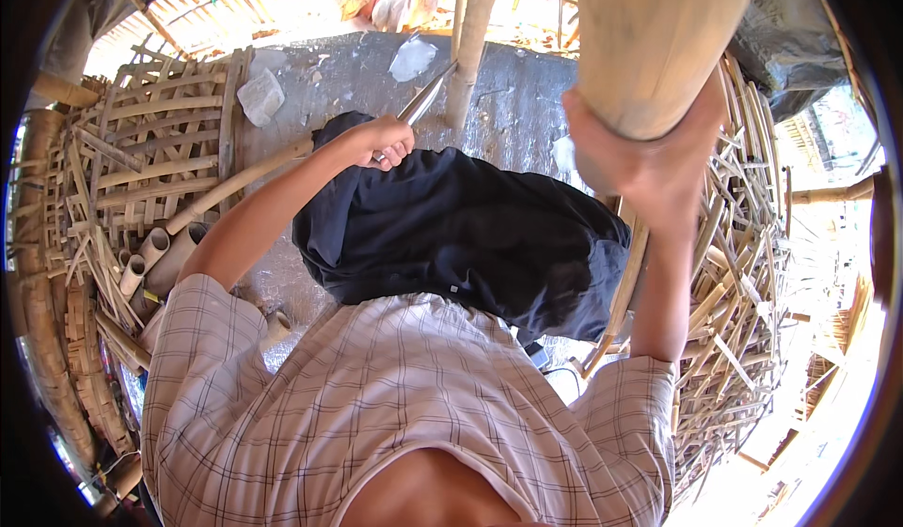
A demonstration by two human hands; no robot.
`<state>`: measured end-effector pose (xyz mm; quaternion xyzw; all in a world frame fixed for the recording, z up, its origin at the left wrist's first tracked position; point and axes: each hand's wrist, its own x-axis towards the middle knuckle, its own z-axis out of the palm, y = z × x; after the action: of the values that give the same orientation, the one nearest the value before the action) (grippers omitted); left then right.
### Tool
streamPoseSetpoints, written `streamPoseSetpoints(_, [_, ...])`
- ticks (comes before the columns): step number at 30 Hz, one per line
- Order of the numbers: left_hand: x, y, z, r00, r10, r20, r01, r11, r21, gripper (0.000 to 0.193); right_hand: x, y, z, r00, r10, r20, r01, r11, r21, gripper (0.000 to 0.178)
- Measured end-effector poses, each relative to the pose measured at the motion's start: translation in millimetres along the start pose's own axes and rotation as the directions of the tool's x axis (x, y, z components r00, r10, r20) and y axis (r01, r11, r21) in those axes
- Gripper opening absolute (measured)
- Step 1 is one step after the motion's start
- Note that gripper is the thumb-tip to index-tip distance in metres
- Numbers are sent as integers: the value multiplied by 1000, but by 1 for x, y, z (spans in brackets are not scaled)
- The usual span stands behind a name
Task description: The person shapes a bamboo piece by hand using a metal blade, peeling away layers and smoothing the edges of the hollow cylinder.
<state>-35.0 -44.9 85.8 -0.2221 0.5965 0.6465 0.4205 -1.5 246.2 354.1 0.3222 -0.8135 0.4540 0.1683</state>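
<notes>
My left hand (384,140) is shut on the handle of a long metal blade (425,96), which points up and to the right toward an upright bamboo pole (470,38). My right hand (649,165) grips the lower end of a thick, pale bamboo culm (649,38) that rises out of the top of the picture. Dark shorts (470,231) cover my lap between the two hands, and a plaid shirt fills the lower part of the view.
A woven bamboo lattice panel (155,146) lies at the left, with short cut bamboo tubes (155,254) beside it. A heap of split bamboo strips (738,273) fills the right. Grey concrete floor (517,104) with pale stone chunks (261,94) lies ahead.
</notes>
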Motion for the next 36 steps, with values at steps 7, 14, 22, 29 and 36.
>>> streamPoseSetpoints(7, [15,-8,28,989,116,-92,-89,963,254,16,-105,155,51,522,729,443,-451,677,-582,80])
streamPoseSetpoints(14, [50,-25,22,979,172,-112,-137,954,267,7,-112,162,51,453,780,433,-638,622,-454,77])
streamPoseSetpoints(22, [32,-12,12,996,-47,-82,56,991,120,27,-72,102,26,634,595,494,-692,722,18,60])
streamPoseSetpoints(29, [29,-28,4,998,-39,-45,42,998,52,21,-8,19,-6,994,111,-13,-111,994,15,61])
streamPoseSetpoints(36, [42,-51,-3,998,54,-12,-54,999,-6,18,-105,136,76,723,538,433,-326,819,-473,70])
